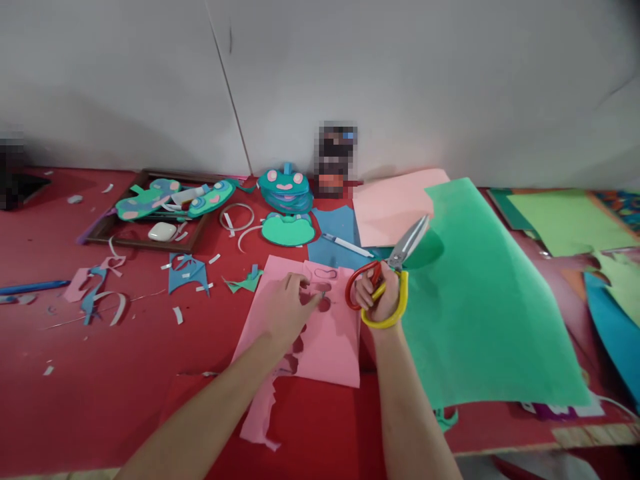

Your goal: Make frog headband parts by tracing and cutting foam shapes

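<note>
My right hand (383,293) is closed round a pair of scissors (409,243) with one red and one yellow handle. The blades point up and away and look nearly together. My left hand (287,307) is over a pink sheet of paper (330,347), thumb and fingers apart. Small cut-out holes and a drawn outline show in the pink sheet beside the thumb. From its near left side hangs a ragged pink strip (260,417). Whether the left fingertips pinch anything small is hard to see.
A large green sheet (490,300) lies right, near a pale pink sheet (390,207). Behind are a white pen (347,245), green frog-face paper shapes (285,190), a wooden frame (143,241) and a pixelated upright object (336,160) against the wall. Scraps (187,273) litter the left.
</note>
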